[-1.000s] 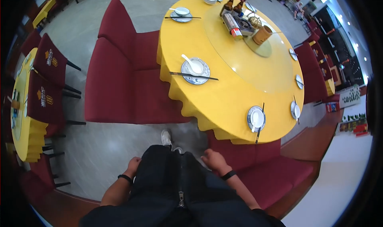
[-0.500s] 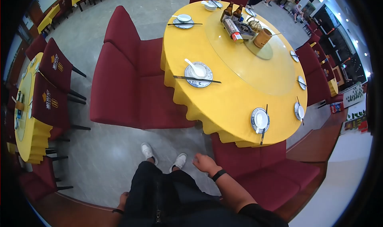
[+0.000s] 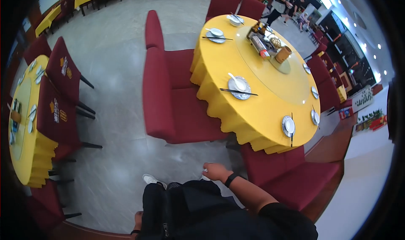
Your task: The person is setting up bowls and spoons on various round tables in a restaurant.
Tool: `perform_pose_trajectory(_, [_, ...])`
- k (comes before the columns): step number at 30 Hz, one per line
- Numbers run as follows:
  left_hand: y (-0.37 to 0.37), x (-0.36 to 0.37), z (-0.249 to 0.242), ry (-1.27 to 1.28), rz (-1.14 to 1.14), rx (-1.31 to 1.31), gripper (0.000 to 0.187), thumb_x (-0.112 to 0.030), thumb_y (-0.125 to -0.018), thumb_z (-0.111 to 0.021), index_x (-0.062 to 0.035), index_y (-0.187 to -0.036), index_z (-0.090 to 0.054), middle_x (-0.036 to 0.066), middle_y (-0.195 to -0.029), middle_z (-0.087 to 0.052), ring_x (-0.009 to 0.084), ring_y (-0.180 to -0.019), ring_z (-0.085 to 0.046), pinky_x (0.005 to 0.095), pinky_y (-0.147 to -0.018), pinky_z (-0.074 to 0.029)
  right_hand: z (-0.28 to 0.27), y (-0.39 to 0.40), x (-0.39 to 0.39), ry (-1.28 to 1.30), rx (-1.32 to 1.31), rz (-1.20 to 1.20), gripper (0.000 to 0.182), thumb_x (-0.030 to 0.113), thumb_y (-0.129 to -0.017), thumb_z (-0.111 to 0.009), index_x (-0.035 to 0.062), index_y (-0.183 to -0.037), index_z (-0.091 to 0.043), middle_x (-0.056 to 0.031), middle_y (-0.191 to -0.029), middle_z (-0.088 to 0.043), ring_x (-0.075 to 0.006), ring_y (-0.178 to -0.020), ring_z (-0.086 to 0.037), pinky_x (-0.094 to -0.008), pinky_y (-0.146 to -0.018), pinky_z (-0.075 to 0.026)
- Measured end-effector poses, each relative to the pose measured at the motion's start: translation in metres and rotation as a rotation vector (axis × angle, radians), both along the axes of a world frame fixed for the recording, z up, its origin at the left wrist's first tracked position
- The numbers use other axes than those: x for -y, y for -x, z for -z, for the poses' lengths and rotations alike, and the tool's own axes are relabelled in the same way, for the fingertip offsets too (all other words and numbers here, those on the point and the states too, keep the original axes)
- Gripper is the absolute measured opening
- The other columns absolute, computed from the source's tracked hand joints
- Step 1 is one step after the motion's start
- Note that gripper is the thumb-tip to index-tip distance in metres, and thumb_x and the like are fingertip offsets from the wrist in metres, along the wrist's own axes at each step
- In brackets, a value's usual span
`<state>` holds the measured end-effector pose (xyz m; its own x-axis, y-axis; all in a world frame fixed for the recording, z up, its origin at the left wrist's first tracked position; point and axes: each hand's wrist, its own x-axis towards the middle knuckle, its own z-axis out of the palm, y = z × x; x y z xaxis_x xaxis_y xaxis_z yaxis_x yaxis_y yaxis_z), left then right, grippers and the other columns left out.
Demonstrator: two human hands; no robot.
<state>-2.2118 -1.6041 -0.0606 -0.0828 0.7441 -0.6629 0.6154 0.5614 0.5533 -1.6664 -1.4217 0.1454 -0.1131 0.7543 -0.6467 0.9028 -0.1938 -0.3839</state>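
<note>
My right hand (image 3: 216,171) hangs in front of my body above the floor, with its fingers curled closed. A small pale spot shows at its fingertips; I cannot make out whether it is something held or the white shoe behind. A dark band (image 3: 231,179) is around that wrist. My left hand (image 3: 138,219) hangs low beside my dark trousers, its fingers mostly hidden. Neither hand touches the furniture. Nearest to my right hand are a dark red chair (image 3: 190,109) and a dark red seat (image 3: 274,166) by the round table's yellow cloth (image 3: 253,109).
On the round table are plates (image 3: 245,92) with bowls, spoons and chopsticks, plus a brown cup (image 3: 283,53), bottles and a gas canister (image 3: 259,46). Another yellow table (image 3: 40,155) with chairs (image 3: 59,113) stands at left. People (image 3: 278,4) are at the far end. Grey floor (image 3: 114,164) lies between the tables.
My view has shifted, so the round table and its chairs sit farther right. My feet have stepped, and one shoe is now mostly hidden. Both hands remain low.
</note>
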Motion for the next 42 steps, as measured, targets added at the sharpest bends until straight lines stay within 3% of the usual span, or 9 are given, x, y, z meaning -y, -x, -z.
perform_pose_trajectory(1, [-0.027, -0.043, -0.092, 0.045, -0.084, 0.055, 0.033, -0.024, -0.084, -0.062, 0.0074, -0.088, -0.068, 0.023, -0.086, -0.069, 0.0296, -0.084, -0.068, 0.0397, -0.072, -0.052, -0.015, 0.032, -0.013, -0.012, -0.005, -0.027, 0.038, 0.033, -0.088, -0.059, 0.0044, -0.113, -0.058, -0.0201, -0.107, -0.065, -0.0383, -0.101, -0.061, -0.0466, -0.086, -0.048])
perform_pose_trajectory(4, [0.035, -0.041, -0.034, 0.030, -0.190, 0.061, 0.028, -0.018, -0.087, -0.058, 0.0083, -0.089, -0.066, 0.017, -0.081, -0.069, 0.0262, -0.076, -0.067, 0.0362, -0.070, -0.052, -0.030, 0.106, -0.049, -0.052, -0.071, -0.109, 0.037, 0.033, -0.089, -0.059, 0.0051, -0.113, -0.058, -0.0192, -0.106, -0.066, -0.0374, -0.100, -0.062, -0.0458, -0.086, -0.048])
perform_pose_trajectory(10, [0.047, -0.129, -0.155, 0.172, -0.446, 0.169, 0.024, -0.018, -0.089, -0.055, 0.0022, -0.100, -0.062, 0.012, -0.078, -0.065, 0.0206, -0.063, -0.063, 0.0331, -0.059, -0.052, -0.078, 0.200, -0.087, -0.119, -0.281, -0.189, 0.035, 0.032, -0.091, -0.057, 0.0052, -0.113, -0.057, -0.0167, -0.109, -0.064, -0.0367, -0.101, -0.061, -0.0446, -0.086, -0.048])
perform_pose_trajectory(16, [0.077, -0.176, -0.148, 0.179, -0.335, 0.096, 0.025, -0.017, -0.089, -0.055, 0.0018, -0.104, -0.062, 0.014, -0.087, -0.066, 0.0194, -0.067, -0.063, 0.0334, -0.061, -0.053, -0.131, 0.227, -0.149, -0.135, -0.392, -0.253, 0.032, 0.030, -0.089, -0.060, 0.0029, -0.105, -0.055, -0.0189, -0.103, -0.062, -0.0374, -0.097, -0.061, -0.0457, -0.083, -0.049])
perform_pose_trajectory(19, [0.153, -0.146, -0.025, 0.078, -0.205, 0.228, 0.029, -0.018, -0.090, -0.061, 0.0023, -0.111, -0.062, 0.013, -0.099, -0.069, 0.0201, -0.087, -0.064, 0.0325, -0.080, -0.050, -0.138, 0.236, -0.196, -0.237, -0.366, -0.309, 0.031, 0.029, -0.086, -0.062, 0.0030, -0.102, -0.053, -0.0189, -0.099, -0.061, -0.0372, -0.090, -0.062, -0.0464, -0.076, -0.051])
perform_pose_trajectory(27, [0.284, -0.266, -0.050, 0.136, 0.045, 0.445, 0.026, -0.016, -0.091, -0.061, 0.0022, -0.110, -0.062, 0.010, -0.100, -0.068, 0.0184, -0.090, -0.063, 0.0312, -0.082, -0.050, -0.189, 0.241, -0.315, -0.257, -0.534, -0.289, 0.037, 0.030, -0.087, -0.062, 0.0025, -0.109, -0.052, -0.0165, -0.097, -0.060, -0.0352, -0.092, -0.062, -0.0427, -0.079, -0.050])
perform_pose_trajectory(28, [0.170, -0.329, -0.150, 0.209, -0.461, 0.210, 0.025, -0.015, -0.092, -0.059, 0.0025, -0.110, -0.061, 0.009, -0.100, -0.067, 0.0169, -0.087, -0.062, 0.0302, -0.080, -0.049, -0.193, 0.235, -0.325, -0.357, -0.458, -0.350, 0.036, 0.030, -0.086, -0.063, 0.0027, -0.107, -0.053, -0.0161, -0.094, -0.060, -0.0346, -0.090, -0.062, -0.0427, -0.078, -0.050])
perform_pose_trajectory(39, [0.134, -0.548, -0.161, 0.024, 0.309, 0.022, 0.024, -0.019, -0.094, -0.058, 0.0030, -0.101, -0.064, 0.005, -0.086, -0.066, 0.0123, -0.080, -0.060, 0.0275, -0.075, -0.048, -0.179, 0.188, -0.440, -0.580, -0.114, -0.088, 0.045, 0.021, -0.078, -0.072, 0.0033, -0.115, -0.054, -0.0178, -0.116, -0.055, -0.0342, -0.115, -0.053, -0.0404, -0.092, -0.046])
perform_pose_trajectory(42, [0.122, -0.607, -0.160, 0.115, 0.129, 0.058, 0.021, -0.016, -0.091, -0.061, 0.0025, -0.099, -0.065, 0.007, -0.085, -0.066, 0.0124, -0.079, -0.059, 0.0284, -0.074, -0.048, -0.171, 0.185, -0.470, -0.722, -0.016, 0.032, 0.049, 0.020, -0.074, -0.075, 0.0004, -0.114, -0.054, -0.0208, -0.122, -0.052, -0.0354, -0.121, -0.049, -0.0412, -0.099, -0.043])
